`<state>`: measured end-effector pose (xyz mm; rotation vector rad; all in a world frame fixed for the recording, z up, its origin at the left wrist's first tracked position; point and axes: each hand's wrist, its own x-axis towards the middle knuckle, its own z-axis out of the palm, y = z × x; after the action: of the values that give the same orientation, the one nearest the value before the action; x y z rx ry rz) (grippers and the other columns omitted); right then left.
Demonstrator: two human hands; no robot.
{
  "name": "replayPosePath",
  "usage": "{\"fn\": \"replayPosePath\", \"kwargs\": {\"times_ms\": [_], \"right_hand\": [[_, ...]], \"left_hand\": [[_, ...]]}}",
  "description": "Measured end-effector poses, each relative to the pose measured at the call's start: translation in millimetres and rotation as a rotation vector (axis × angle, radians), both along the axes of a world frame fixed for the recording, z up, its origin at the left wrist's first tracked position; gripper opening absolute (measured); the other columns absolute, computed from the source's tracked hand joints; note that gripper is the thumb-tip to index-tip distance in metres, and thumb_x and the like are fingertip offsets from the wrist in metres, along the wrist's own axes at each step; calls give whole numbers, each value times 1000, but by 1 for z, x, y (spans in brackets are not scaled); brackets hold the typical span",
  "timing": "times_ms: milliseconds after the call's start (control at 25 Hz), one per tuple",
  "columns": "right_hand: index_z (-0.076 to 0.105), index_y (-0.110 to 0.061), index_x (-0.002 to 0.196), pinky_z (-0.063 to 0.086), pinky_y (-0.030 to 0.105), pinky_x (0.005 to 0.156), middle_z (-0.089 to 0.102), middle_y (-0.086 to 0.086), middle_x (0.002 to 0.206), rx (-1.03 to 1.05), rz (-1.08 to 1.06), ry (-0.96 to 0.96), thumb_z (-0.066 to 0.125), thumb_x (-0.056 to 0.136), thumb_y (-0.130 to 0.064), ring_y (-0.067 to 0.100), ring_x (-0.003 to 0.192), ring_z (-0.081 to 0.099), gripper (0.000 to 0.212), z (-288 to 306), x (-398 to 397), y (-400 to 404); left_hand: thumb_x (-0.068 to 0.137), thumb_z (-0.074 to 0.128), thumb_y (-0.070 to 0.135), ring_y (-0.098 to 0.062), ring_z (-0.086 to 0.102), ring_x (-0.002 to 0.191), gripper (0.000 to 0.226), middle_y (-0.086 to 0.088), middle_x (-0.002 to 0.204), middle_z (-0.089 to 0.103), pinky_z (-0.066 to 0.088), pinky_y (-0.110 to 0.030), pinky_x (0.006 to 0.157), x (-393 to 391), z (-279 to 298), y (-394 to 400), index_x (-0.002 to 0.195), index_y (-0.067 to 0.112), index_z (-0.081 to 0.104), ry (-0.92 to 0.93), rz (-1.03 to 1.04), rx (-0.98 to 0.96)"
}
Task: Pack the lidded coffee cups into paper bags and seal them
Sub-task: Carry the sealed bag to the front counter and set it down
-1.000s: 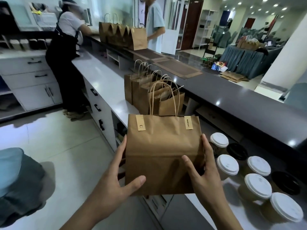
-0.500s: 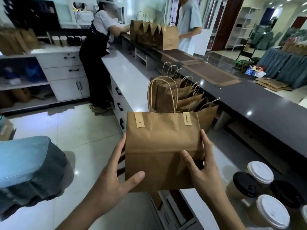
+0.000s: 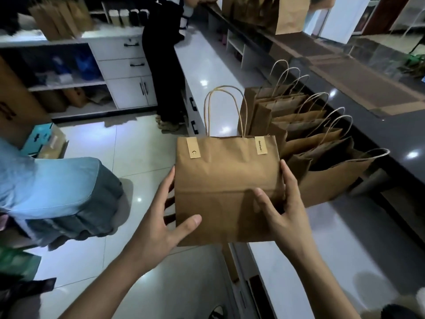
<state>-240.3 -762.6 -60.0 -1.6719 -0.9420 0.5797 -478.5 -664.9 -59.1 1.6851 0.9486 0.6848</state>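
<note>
Swung leftward, one sealed paper bag (image 3: 226, 189) is gripped by left hand (image 3: 158, 229) and right hand (image 3: 285, 212); two stickers (image 3: 193, 151) seal it.

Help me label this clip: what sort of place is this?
Probably a cafe's service counter, packing takeaway orders: a sealed paper bag in both hands, a row of handled paper bags on the white counter, stacked cups shelved behind.

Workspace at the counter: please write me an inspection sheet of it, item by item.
Surface: white counter, glossy.
Job's things: sealed paper bag, two stickers over its folded top; row of open bags behind it. Cups: none clearly seen.
Clutter: cardboard boxes on the floor.
Grips: left hand and right hand hold the sealed bag by its sides.
Cables: nothing seen.
Surroundings: a person at the far counter; white cabinets.
</note>
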Motion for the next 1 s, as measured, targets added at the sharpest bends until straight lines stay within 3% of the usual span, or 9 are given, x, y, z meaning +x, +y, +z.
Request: {"fn": "replayPosePath", "kwargs": {"times_ms": [120, 320, 440, 560, 680, 760, 880, 1000], "right_hand": [[19, -59, 152, 36, 34, 118, 28, -39, 149, -29, 54, 16, 67, 82, -58, -6, 142, 29, 85, -6, 6, 28], [22, -55, 153, 35, 38, 121, 30, -36, 154, -55, 78, 13, 68, 84, -57, -9, 142, 31, 84, -11, 15, 79], [20, -58, 152, 35, 37, 120, 28, -45, 145, -96, 75, 6, 68, 84, -59, -4, 144, 31, 84, -14, 21, 110], [20, -60, 151, 35, 29, 116, 24, -57, 131, -121, 56, -4, 67, 84, -59, -6, 141, 31, 82, -14, 25, 149], [21, -57, 152, 35, 16, 107, 24, -60, 128, -133, 16, -12, 67, 85, -57, -22, 127, 35, 82, -12, 30, 191], [22, -55, 153, 35, 12, 102, 26, -58, 131, -130, -7, -26, 68, 85, -56, -32, 119, 33, 82, -10, 32, 216], [24, -53, 154, 39, 13, 104, 33, -41, 144, -127, -48, -25, 68, 85, -55, -24, 122, 38, 82, -6, 34, 251], [26, -50, 154, 37, -2, 94, 35, -34, 147, -129, -78, -31, 68, 86, -53, -31, 118, 36, 81, -5, 33, 284]], "left_hand": [[70, 78, 63, -1, 45, 137, 102, 40, 146, 37, 48, -48, 110, 3, -5, 19, 148, 68, 13, 17, 58, -28], [73, 76, 61, 15, 38, 135, 98, 45, 144, 36, 45, -42, 113, 8, -14, 63, 149, 66, 15, 30, 94, -22], [75, 77, 64, 22, 39, 128, 92, 53, 136, 36, 45, -36, 110, 13, -19, 96, 143, 72, 17, 29, 88, -41], [79, 79, 56, 20, 41, 129, 92, 52, 135, 39, 45, -40, 111, 20, -23, 139, 147, 68, 18, 18, 74, -57], [76, 75, 52, 19, 39, 131, 97, 52, 136, 38, 43, -38, 113, 27, -23, 183, 148, 67, 12, 11, 43, -59], [77, 74, 50, 15, 38, 136, 97, 51, 139, 36, 42, -40, 115, 32, -23, 213, 148, 68, 10, -4, 14, -57], [78, 75, 48, 10, 37, 140, 97, 45, 144, 36, 41, -47, 116, 37, -23, 256, 149, 67, 11, -32, -25, -66], [77, 76, 53, 8, 36, 141, 97, 40, 148, 36, 41, -49, 116, 38, -24, 294, 149, 66, 12, -45, -57, -73]]}}
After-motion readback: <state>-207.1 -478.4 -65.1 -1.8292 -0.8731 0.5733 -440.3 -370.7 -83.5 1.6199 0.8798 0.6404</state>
